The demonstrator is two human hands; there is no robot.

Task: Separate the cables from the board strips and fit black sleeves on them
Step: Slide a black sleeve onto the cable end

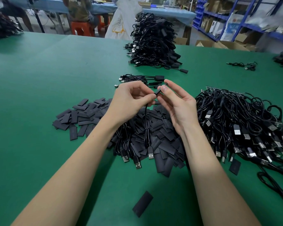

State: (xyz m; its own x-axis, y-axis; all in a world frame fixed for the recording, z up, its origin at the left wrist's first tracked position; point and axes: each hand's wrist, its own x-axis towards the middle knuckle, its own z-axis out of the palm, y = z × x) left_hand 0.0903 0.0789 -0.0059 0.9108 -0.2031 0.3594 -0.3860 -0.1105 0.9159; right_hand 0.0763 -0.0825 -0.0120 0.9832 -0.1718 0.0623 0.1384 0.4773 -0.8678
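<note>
Black sleeve (158,91) pinched in right hand (176,105) fingers; left hand (131,101) fingers pinch USB cable (146,126) above green tabletop (39,79).

Left hand (132,97) pinching cable (146,121), right hand (175,101) gripping black sleeve (158,92), above sleeve pile (88,115) on green table (47,70).

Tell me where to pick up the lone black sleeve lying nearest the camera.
Pinch the lone sleeve across its long edges, coming from above. It lies flat and slanted on bare green table, apart from the pile, so both edges are free for the fingers.
</note>
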